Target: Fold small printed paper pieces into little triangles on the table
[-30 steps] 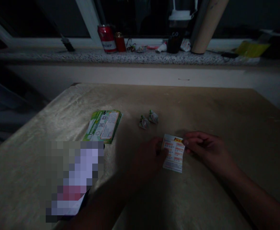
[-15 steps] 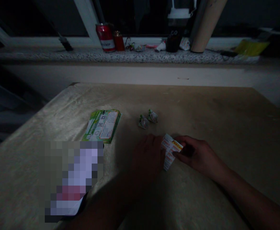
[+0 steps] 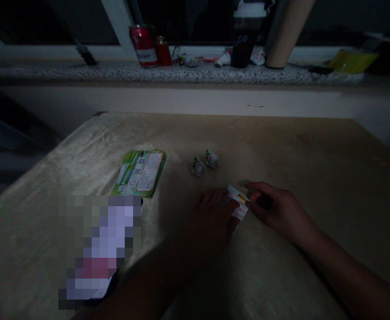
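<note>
A small sheet of printed paper (image 3: pixel 240 211), white with orange lettering and a yellow-red strip, lies on the table, looking folded. Across its left part rests my left hand (image 3: pixel 211 215), its fingers and thumb closed over the paper and hiding much of it. My right hand (image 3: pixel 275 206) is at the paper's right edge, thumb and fingers curled against its corner; the exact contact is dark. Beyond my left hand sit two small folded paper pieces, a nearer one (image 3: pixel 198 167) and a farther one (image 3: pixel 212 159), both green and white.
On the left lies a flat green printed packet (image 3: pixel 141 173), with a blurred-out phone-like device (image 3: pixel 111 240) nearer me. Along the granite windowsill (image 3: pixel 188 76) stand a red can (image 3: pixel 143 46), an orange lighter-like bottle (image 3: pixel 163 51), a dark cup (image 3: pixel 243 42) and a tan tube (image 3: pixel 290 35).
My left hand has shifted right, farther over the paper, covering more of it. The right hand's fingers have changed position at the edge, and less printed surface shows. The view has tilted slightly.
</note>
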Motion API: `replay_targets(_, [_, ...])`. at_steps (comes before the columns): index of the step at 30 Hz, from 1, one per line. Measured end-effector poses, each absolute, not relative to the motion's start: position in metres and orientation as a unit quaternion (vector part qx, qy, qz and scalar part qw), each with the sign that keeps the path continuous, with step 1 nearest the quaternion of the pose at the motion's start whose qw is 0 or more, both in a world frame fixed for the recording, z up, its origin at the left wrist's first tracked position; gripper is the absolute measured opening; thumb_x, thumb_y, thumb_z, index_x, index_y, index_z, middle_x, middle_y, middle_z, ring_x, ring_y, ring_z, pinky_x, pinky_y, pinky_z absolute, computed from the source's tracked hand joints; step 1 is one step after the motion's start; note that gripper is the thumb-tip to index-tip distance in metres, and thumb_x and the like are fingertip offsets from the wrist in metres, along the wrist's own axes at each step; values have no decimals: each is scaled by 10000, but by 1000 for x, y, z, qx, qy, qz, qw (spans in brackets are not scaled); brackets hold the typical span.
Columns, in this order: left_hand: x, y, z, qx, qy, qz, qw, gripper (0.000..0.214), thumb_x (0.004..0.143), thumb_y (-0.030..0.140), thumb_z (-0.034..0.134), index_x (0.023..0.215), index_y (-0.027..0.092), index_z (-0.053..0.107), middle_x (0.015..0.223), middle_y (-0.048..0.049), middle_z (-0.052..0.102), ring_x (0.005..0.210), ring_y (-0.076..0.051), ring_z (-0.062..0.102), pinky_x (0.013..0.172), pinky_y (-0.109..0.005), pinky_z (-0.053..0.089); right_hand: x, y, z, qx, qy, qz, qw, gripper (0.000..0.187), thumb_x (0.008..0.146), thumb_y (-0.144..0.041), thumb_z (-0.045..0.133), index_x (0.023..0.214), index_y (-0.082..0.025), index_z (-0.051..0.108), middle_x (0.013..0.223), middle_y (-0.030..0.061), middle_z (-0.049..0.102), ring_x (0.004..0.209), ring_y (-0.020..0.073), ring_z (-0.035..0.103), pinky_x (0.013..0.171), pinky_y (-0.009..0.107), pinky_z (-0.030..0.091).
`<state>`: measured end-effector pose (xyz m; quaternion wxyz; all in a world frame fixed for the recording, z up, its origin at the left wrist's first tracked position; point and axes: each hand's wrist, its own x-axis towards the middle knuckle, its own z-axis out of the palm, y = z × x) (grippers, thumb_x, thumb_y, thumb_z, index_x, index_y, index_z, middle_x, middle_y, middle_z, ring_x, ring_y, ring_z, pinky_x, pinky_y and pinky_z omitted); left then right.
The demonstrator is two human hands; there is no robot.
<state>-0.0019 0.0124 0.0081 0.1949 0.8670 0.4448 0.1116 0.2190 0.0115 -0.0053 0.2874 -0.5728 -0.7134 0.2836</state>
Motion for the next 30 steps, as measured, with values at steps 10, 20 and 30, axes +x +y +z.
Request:
replay_targets(10, [-5, 15, 6, 872, 427, 137, 195, 285, 953, 307, 634, 1219, 227, 698, 1413, -117, 587, 1291, -311, 536, 1113, -534, 392, 229, 19, -4, -616, -680, 254, 306, 314, 904, -307, 643, 1185, -187, 715, 832, 29, 771, 724, 194, 741, 707, 319, 584])
replay_targets(20, [-12, 17, 8, 889, 382, 145, 207, 470, 817, 352, 769, 1245, 181, 674, 1379, -115, 635, 1290, -306, 550, 1137, -483, 407, 224, 13, 2, -513, -762, 256, 301, 121, 943, -261, 652, 1019, -216, 734, 886, 40, 749, 777, 186, 707, 720, 307, 571])
replay_targets(30, [-19, 20, 13, 902, 353, 148, 201, 508, 763, 338, 795, 1231, 171, 685, 1356, -118, 645, 1263, -306, 570, 1128, -454, 441, 232, 18, -3, -409, -843, 230, 262, 275, 901, -244, 765, 1173, -264, 738, 1176, 94, 744, 1141, 275, 673, 976, 450, 545])
